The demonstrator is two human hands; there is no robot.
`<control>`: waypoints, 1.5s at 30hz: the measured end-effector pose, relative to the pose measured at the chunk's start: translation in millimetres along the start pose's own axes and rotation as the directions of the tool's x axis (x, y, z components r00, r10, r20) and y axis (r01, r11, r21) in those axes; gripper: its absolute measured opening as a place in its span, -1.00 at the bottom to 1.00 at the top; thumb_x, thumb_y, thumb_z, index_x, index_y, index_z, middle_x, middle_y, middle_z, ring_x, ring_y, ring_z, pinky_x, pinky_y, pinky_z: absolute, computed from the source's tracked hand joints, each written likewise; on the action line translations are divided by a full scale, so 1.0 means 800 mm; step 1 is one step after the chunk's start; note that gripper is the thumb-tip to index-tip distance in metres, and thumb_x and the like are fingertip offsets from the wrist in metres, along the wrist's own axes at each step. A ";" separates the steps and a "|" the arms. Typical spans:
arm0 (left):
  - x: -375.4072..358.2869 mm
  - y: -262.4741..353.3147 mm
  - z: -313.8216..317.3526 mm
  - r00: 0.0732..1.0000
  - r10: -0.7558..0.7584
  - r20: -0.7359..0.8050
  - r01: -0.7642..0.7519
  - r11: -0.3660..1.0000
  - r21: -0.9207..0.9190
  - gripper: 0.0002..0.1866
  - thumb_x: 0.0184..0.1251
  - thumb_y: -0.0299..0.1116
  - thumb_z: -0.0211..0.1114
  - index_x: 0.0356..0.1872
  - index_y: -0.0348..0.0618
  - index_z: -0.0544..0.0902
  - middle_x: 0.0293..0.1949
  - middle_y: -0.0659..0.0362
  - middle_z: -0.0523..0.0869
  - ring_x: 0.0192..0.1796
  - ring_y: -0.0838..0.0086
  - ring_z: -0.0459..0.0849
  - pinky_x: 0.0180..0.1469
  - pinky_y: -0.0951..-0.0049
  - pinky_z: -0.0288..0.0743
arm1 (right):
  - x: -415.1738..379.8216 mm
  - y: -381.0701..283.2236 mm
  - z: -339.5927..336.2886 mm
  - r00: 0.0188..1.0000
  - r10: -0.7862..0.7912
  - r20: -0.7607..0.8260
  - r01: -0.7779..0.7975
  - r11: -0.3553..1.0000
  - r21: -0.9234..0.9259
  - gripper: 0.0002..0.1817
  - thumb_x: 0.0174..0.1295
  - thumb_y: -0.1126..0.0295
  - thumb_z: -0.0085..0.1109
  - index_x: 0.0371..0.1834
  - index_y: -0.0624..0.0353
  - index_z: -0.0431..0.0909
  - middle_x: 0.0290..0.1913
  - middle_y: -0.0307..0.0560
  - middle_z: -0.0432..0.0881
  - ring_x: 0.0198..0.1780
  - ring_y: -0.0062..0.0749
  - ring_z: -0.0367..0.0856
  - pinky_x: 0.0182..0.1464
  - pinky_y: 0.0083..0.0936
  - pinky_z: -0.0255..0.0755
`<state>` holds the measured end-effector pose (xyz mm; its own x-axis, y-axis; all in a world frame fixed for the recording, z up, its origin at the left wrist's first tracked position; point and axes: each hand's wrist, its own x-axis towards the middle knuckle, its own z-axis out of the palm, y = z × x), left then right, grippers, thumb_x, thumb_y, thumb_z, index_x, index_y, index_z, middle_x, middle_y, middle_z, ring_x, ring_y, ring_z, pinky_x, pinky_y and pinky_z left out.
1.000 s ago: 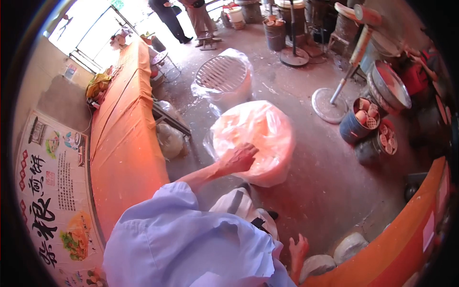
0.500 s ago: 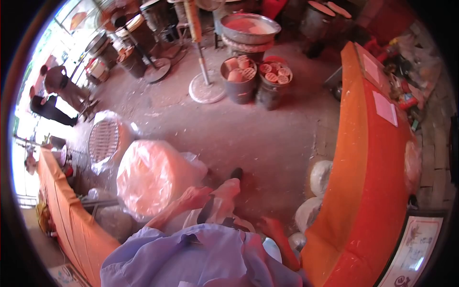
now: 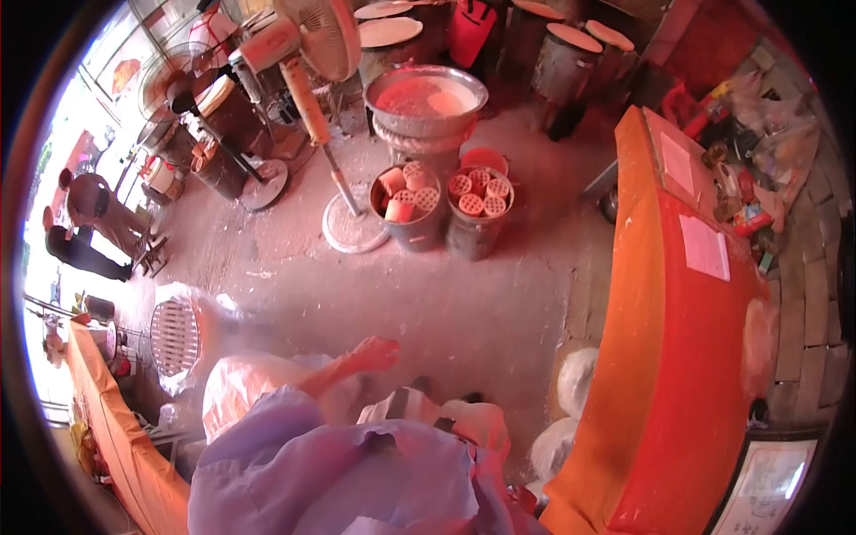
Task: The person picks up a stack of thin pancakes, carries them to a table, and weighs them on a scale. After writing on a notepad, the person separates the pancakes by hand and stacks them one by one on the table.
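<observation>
My left hand (image 3: 379, 354) is stretched out in front of my body, palm down, with loosely extended fingers and nothing visible in them. Beneath and beside that forearm is a large bundle wrapped in clear plastic (image 3: 234, 385), partly covered by my sleeve. A second plastic-wrapped round bundle with a slatted face (image 3: 176, 334) stands just beyond it, to the left. My right hand is hidden behind my blue-purple shirt (image 3: 357, 481) at the lower edge.
Ahead stand two buckets of perforated coal briquettes (image 3: 412, 192), a wide metal basin (image 3: 426, 94) and a pedestal fan (image 3: 312, 116). An orange-draped counter (image 3: 615, 357) runs along the right, with white bags (image 3: 578, 379) at its foot. People (image 3: 94, 201) are at far left.
My left arm has come up and out over the wrapped bundle. My right forearm has dropped out of sight. The view has tilted upward, showing more of the far side.
</observation>
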<state>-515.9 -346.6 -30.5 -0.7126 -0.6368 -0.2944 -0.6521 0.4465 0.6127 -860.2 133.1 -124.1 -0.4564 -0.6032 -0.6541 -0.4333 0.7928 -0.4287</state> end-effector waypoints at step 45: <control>0.921 0.067 -0.217 0.941 -0.317 0.117 0.244 0.398 -0.884 -0.87 0.09 -0.51 0.23 -0.60 -0.14 0.52 -0.63 0.28 0.54 -0.55 0.64 0.55 -0.52 0.59 0.43 | 0.823 -0.451 -0.657 0.928 -0.256 -0.270 0.304 0.940 0.153 -0.79 0.12 0.32 0.26 -0.25 0.21 0.65 -0.36 -0.04 0.67 -0.30 -0.34 0.69 -0.27 -0.43 0.52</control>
<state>-1030.9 -901.2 -87.5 -0.4946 -0.6671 -0.5570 -0.2051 -0.5333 0.8207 -1412.8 -595.8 -72.6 -0.5227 -0.7863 -0.3293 -0.4272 0.5759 -0.6970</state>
